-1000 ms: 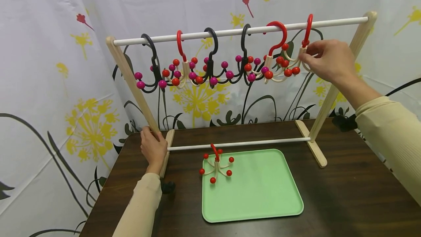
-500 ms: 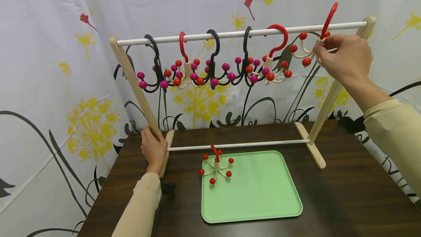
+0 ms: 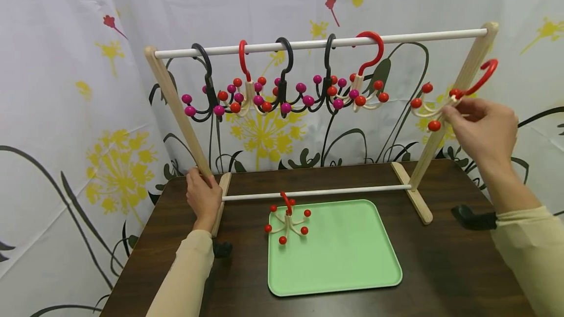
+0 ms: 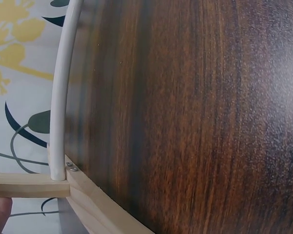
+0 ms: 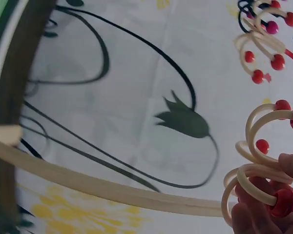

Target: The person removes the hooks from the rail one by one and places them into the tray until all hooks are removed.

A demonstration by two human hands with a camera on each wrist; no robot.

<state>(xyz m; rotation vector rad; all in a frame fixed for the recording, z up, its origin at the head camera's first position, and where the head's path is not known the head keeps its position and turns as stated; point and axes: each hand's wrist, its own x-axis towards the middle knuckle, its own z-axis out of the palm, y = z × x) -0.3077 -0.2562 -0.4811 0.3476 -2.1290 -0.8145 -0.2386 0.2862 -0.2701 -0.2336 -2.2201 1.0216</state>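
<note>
My right hand [image 3: 488, 131] pinches a multi-arm hook hanger [image 3: 483, 76] by its cream stem, between thumb and fingers. It has a red hook and curved cream arms tipped with red balls; the hook is off the rod, tilted to the right. In the right wrist view its cream arms [image 5: 258, 127] curl around the fingertips. My left hand [image 3: 203, 198] grips the left wooden post [image 3: 176, 106] of the rack low down, and one fingertip [image 4: 1, 210] shows against the post in the left wrist view. Several black and red hook hangers [image 3: 326, 82] hang from the white top rod [image 3: 434, 36].
A light green tray [image 3: 348, 258] lies on the dark wood table [image 3: 246, 283], with a red-hook hanger [image 3: 288, 224] standing at its back left. The rack's lower white rod [image 3: 352, 191] runs behind it, between wooden feet [image 3: 414, 197]. A patterned curtain [image 3: 110, 170] hangs behind.
My right hand has lifted the rightmost red-hook hanger off the top rod, then brought it right and down beside the right post. The left hand stays on the left post.
</note>
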